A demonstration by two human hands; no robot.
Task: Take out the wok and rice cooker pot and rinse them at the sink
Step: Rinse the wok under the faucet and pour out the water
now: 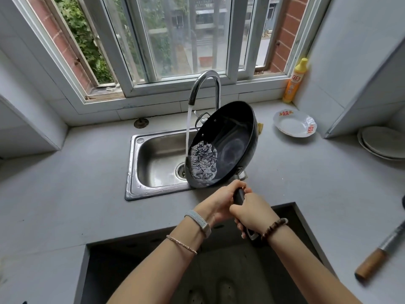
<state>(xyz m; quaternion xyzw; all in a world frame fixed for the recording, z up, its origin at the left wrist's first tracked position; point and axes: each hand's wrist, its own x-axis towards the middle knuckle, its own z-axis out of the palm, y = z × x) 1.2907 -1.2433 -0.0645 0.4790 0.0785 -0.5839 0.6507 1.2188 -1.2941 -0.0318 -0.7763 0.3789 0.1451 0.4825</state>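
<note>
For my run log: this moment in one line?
wok tilted over sink | left hand, right hand grip handle | faucet running into wok

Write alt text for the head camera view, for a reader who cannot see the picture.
A left hand and a right hand grip the handle of a black wok, tilted over a steel sink while the tap runs water into it. A yellow bottle, a white plate and a knife sit on the counter to the right.
</note>
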